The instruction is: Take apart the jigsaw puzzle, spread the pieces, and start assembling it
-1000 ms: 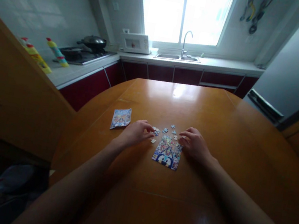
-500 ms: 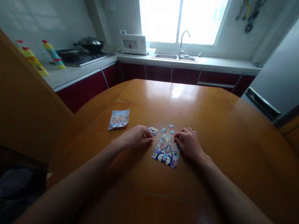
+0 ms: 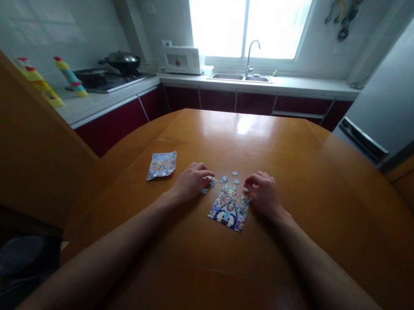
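Note:
A partly assembled jigsaw puzzle (image 3: 229, 207) lies flat on the table, with a blue cartoon dog face along its near edge. My left hand (image 3: 191, 181) is left of it, thumb and fingertips pinched at a small pile of loose puzzle pieces (image 3: 213, 182). One piece (image 3: 204, 191) lies just below those fingers. At the puzzle's upper right corner is my right hand (image 3: 263, 193), its fingers curled and closed on a small puzzle piece (image 3: 246, 189). Between the hands, beyond the puzzle, lie several loose pieces (image 3: 224, 179).
A crumpled printed packet (image 3: 162, 165) lies to the left on the wooden table (image 3: 241, 140). Past the table are a sink (image 3: 226, 77), a microwave (image 3: 182, 60) and a stove with a wok (image 3: 123, 61). A fridge (image 3: 411, 84) stands at the right.
My left hand has moved up and forward onto the loose pieces, and a piece now shows below it. My right fingers have shifted slightly away from the puzzle's top edge.

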Motion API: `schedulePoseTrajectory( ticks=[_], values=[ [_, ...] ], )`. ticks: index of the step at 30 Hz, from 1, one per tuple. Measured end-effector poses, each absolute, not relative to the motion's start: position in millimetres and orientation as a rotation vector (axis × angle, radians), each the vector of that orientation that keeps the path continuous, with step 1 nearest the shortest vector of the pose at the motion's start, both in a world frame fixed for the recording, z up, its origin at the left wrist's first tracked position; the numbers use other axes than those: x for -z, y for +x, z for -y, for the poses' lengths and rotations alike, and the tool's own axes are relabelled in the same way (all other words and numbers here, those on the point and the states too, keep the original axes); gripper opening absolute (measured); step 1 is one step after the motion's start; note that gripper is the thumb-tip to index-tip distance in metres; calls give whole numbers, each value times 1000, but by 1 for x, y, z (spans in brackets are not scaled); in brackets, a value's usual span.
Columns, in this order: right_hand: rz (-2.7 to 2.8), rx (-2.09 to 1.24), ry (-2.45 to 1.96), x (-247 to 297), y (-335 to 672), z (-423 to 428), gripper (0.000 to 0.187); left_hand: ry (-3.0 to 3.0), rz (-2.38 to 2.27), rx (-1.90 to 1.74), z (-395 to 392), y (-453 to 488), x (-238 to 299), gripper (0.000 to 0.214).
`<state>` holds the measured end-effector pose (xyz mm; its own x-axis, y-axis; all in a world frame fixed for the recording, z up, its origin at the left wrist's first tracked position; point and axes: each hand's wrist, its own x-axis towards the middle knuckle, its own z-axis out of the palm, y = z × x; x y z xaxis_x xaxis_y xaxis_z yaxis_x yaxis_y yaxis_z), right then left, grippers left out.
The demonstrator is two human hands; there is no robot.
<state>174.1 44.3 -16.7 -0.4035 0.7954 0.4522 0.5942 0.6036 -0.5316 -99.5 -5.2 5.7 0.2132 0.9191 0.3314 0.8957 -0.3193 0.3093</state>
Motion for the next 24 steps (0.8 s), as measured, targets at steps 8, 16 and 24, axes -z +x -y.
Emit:
schedulePoseTrajectory(
  ticks=[8, 16, 24],
  values=[
    [2061, -177, -1212, 16, 188, -51, 13, 2100, -1961, -935, -9, -110, 8, 21],
    [2174, -221, -1199, 16, 196, -50, 13, 2011, -2178, -935, -11, -124, 3, 18],
    [2123, -218, -1258, 1, 195, -30, 18, 2614, -1437, -670, 34, -57, -12, 46]
  ],
)
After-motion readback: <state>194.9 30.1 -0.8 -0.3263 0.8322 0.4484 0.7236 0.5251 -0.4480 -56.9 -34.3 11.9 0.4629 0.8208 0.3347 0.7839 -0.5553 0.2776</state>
